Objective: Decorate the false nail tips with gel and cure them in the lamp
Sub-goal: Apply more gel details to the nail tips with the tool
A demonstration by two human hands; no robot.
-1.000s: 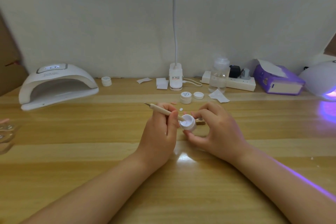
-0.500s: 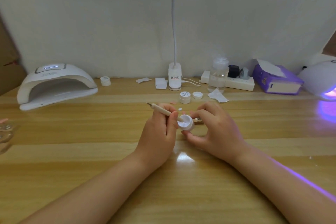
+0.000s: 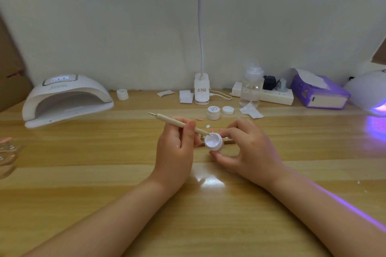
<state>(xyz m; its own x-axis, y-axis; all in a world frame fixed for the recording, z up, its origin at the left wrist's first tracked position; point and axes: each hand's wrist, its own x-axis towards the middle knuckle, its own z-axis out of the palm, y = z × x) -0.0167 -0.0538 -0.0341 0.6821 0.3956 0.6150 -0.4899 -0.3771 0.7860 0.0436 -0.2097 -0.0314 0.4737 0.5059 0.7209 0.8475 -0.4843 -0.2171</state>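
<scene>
My left hand grips a beige dotting pen, its tip at the rim of a small open white gel jar. My right hand holds that jar tilted toward me, just above the table. Behind the jar lies a nail tip stand, mostly hidden. A pink nail tip and a white nail tip lie loose on the wood beyond my hands. A white curing lamp stands at the far left, its mouth facing me.
A closed gel jar and a loose lid sit behind my hands. Another jar, desk lamp base, clear bottle, power strip, purple tissue box line the back. A second lamp glows purple at right.
The pen tip has lifted from inside the jar to its rim, and my right hand has tipped the jar a little more toward me.
</scene>
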